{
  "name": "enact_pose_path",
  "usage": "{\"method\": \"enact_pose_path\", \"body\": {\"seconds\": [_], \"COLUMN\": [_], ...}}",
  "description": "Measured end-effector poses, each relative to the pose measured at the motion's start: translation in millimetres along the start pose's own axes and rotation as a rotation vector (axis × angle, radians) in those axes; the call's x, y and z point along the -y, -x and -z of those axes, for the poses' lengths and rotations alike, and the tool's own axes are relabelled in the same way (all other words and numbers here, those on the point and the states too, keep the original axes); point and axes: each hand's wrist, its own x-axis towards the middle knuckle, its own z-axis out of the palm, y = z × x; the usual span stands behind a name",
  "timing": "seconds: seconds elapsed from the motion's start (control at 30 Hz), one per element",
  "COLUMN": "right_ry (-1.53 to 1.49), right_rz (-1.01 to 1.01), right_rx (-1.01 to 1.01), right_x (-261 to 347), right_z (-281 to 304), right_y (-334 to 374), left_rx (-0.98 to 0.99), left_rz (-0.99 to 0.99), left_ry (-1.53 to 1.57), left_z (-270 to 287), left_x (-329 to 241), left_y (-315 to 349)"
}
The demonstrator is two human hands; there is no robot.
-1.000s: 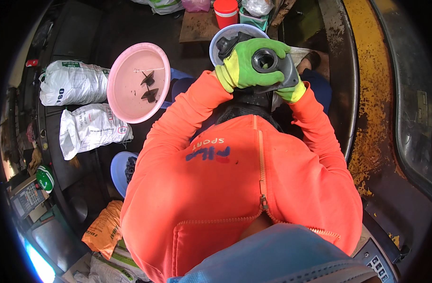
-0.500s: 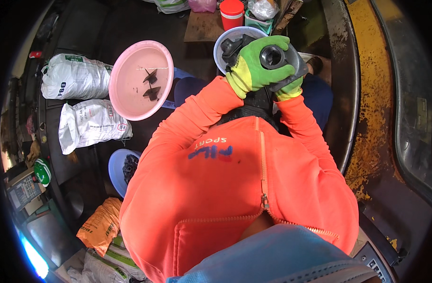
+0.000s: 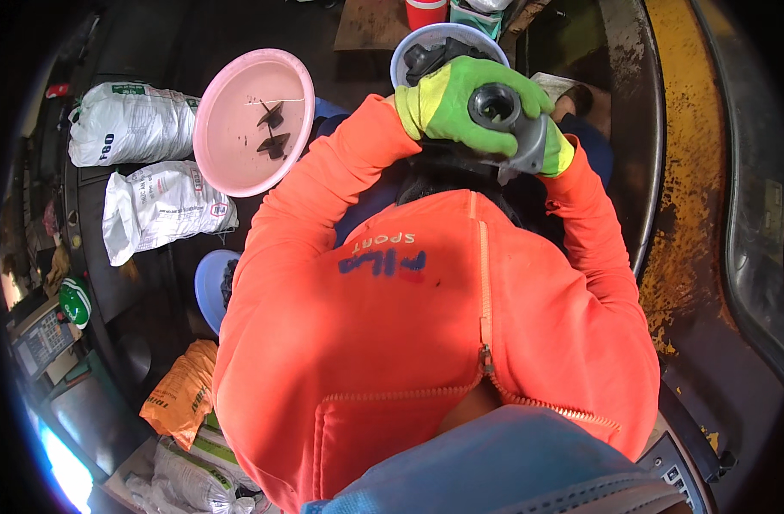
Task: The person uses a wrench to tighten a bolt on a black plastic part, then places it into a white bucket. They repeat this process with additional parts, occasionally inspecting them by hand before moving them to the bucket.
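Note:
A black moulded part (image 3: 530,144) with a round open collar is held up in front of my chest. My left hand (image 3: 460,104), in a green and yellow glove, has its fingers wrapped around the collar. On the other side of the part my gloved right hand (image 3: 558,152) grips its edge, with most of its fingers hidden behind it. Just beyond my hands, similar black pieces (image 3: 432,58) lie in a light blue basin (image 3: 406,40). To the left, a pink basin (image 3: 210,128) contains small black bits (image 3: 273,144).
White sacks (image 3: 135,128) lie left of the pink basin. Farther down are another blue basin (image 3: 209,291), an orange bag (image 3: 182,392) and a green helmet-like object (image 3: 75,302). A red container (image 3: 426,12) stands at the far edge. A rusty yellow machine frame (image 3: 679,214) runs along the right.
The black part has tilted in my hands and moved slightly lower. My right hand shifted right and down along its edge, and my left elbow has spread outward.

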Motion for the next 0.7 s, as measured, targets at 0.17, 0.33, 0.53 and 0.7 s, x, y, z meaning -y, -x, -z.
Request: {"method": "enact_pose_path", "body": {"seconds": [0.17, 0.33, 0.53, 0.7], "right_ry": [0.305, 0.790, 0.557, 0.517], "right_rz": [0.081, 0.298, 0.245, 0.217], "right_rx": [-0.018, -0.139, -0.436, -0.514], "right_x": [-30, -24, -3, -8], "right_z": [4, -7, -12, -25], "right_y": [14, -7, -27, -20], "left_rx": [0.322, 0.264, -0.406, -0.513], "left_rz": [0.064, -0.014, 0.053, -0.098], "left_ry": [0.248, -0.045, -0.165, -0.217], "left_z": [3, 23, -14, -25], "left_x": [5, 0, 16, 27], "left_y": [-3, -9, -7, -2]}}
